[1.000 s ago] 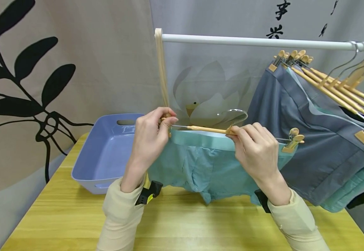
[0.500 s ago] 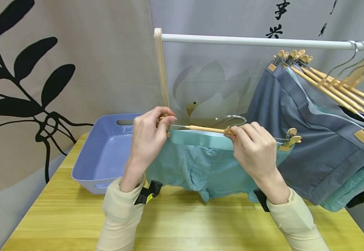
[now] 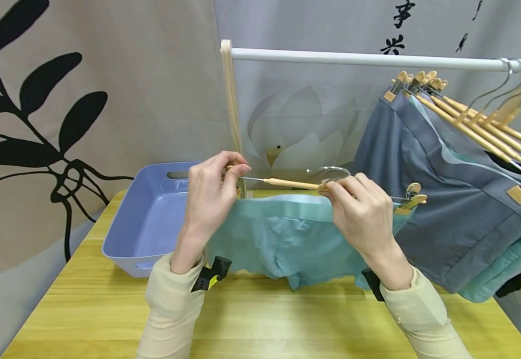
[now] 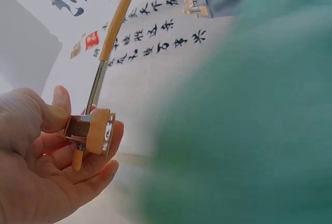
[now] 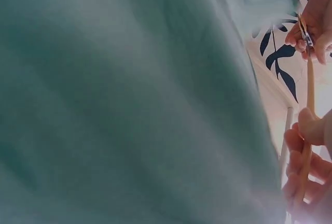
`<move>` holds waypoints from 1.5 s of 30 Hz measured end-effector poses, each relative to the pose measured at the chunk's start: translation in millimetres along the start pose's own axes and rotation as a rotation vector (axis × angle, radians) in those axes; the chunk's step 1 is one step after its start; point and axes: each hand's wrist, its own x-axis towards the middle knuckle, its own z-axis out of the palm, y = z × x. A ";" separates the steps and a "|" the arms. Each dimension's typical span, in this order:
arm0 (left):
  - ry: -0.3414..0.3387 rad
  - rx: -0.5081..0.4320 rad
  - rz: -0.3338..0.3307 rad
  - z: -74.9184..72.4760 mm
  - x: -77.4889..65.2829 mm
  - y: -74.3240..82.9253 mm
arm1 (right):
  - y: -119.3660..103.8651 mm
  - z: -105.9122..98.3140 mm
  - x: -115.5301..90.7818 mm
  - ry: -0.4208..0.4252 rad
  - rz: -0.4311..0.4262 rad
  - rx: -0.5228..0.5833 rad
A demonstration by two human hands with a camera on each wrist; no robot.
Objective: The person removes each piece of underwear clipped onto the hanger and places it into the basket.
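Observation:
My left hand [image 3: 208,199] pinches the left clip [image 4: 96,130] of a wooden trouser hanger [image 3: 289,184] between thumb and fingers. In the left wrist view no cloth lies in that clip. The hanger's bar is gripped near its middle by my right hand [image 3: 363,219], beside the metal hook, which tips backwards. Teal shorts [image 3: 305,244] hang below; their right end is still in the right clip [image 3: 407,202], while the left part of the waistband sags beneath the bar. Blurred teal cloth [image 5: 129,105] fills most of the right wrist view.
A blue plastic basin [image 3: 148,219] stands on the wooden table [image 3: 260,324] at the left. Behind my hands rises a rack with a white rail [image 3: 355,58]. Grey shorts [image 3: 449,209] and other garments hang from its right end on several clip hangers.
The waistband's left end has come out of the left clip and dropped below the bar. Both hands and the hanger have shifted slightly left, and the hook has tilted lower.

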 end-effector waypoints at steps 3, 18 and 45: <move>0.010 0.014 0.019 -0.7 1.0 -0.3 | 0.0 1.0 0.4 -0.005 -0.008 -0.008; -0.103 0.065 -0.015 0.4 -6.5 0.2 | 4.5 0.4 -1.9 -0.072 -0.041 0.026; -0.025 0.305 0.426 60.0 -37.6 12.3 | 2.1 1.5 -8.3 -0.187 -0.179 -0.035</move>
